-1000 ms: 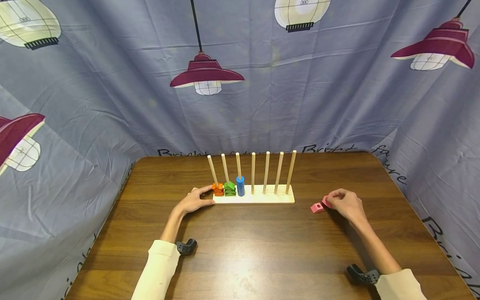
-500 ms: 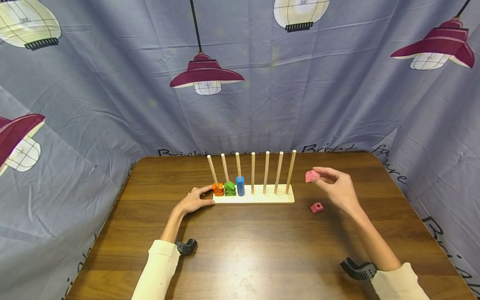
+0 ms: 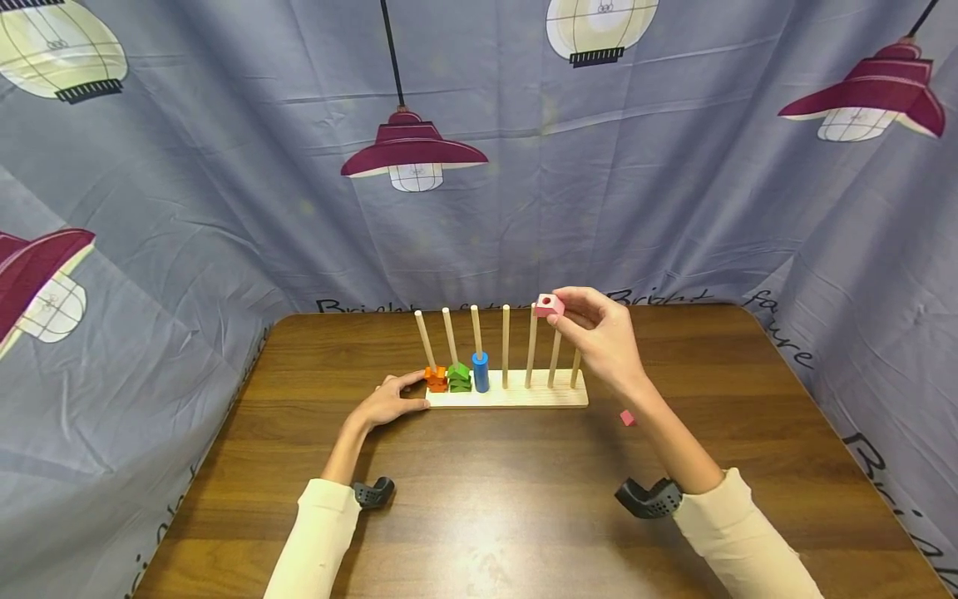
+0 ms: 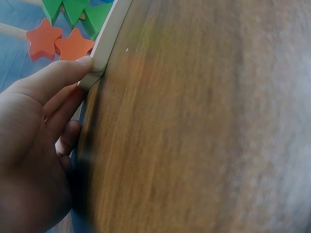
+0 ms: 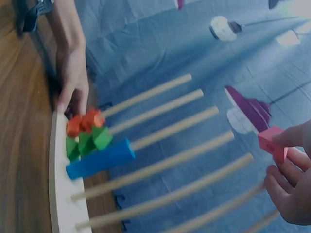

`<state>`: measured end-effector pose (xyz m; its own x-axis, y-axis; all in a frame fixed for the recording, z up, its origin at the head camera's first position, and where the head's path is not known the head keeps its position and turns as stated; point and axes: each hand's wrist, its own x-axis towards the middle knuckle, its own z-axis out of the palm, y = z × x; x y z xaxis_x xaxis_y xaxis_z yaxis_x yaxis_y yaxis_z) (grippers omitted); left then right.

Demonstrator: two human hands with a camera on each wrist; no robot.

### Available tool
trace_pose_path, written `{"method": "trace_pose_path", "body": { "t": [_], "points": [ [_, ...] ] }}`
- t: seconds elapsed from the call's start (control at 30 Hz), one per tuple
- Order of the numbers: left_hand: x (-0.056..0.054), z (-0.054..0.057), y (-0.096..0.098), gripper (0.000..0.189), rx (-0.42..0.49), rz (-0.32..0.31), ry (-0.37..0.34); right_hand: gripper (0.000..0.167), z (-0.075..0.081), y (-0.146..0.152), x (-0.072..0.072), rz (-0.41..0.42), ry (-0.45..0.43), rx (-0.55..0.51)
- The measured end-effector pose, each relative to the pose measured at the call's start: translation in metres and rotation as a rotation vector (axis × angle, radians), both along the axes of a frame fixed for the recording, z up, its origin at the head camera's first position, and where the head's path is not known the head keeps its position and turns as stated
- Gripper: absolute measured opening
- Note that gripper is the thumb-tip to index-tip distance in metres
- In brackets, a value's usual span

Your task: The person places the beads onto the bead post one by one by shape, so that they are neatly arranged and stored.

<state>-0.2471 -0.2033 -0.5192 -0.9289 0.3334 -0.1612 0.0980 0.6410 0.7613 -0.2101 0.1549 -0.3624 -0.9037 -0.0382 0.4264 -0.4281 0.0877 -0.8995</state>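
Note:
My right hand (image 3: pixel 604 337) pinches a pink block (image 3: pixel 550 306) with a hole through it. The block is raised near the tops of the right-hand pegs. At the left end of a wooden peg board (image 3: pixel 516 400), my left hand (image 3: pixel 383 403) grips the base between thumb and fingers. Orange star pieces (image 4: pixel 73 45) sit on the leftmost peg, and green pieces (image 3: pixel 460 378) on the one beside it. A blue cylinder (image 5: pixel 101 158) is on the third peg. The other pegs are bare. A second pink block (image 3: pixel 628 418) lies on the table, partly hidden by my right forearm.
The brown wooden table (image 3: pixel 479 499) carries the board near its back edge. Behind it hangs a grey-blue curtain (image 3: pixel 479 233) with printed lamps. Each wrist wears a black band (image 3: pixel 651 499).
My right hand has lifted one pink block off the table and carried it left and up to the pegs. The left hand has stayed at the board's end.

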Motion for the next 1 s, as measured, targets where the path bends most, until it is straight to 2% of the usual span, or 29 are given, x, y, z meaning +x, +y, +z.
{"method": "trace_pose_path", "body": {
  "t": [0.13,0.33,0.7,0.87,1.0],
  "points": [
    [-0.001,0.0,-0.001,0.071,-0.002,0.004,0.005,0.028,0.001,-0.02,-0.008,-0.021,0.046,-0.011],
    [-0.001,-0.001,0.0,0.071,0.005,-0.003,0.009,0.027,-0.007,-0.043,-0.017,-0.067,0.105,0.049],
    [0.001,0.0,0.001,0.071,-0.003,0.001,-0.001,0.029,-0.022,-0.051,-0.02,-0.117,0.047,0.134],
    [0.0,0.001,0.001,0.071,-0.005,0.004,-0.003,0.031,-0.031,-0.051,-0.022,-0.096,0.013,0.108],
    [0.0,0.001,0.001,0.071,-0.005,0.007,-0.007,0.039,-0.042,-0.051,-0.023,-0.071,-0.036,0.048]
  ]
}}
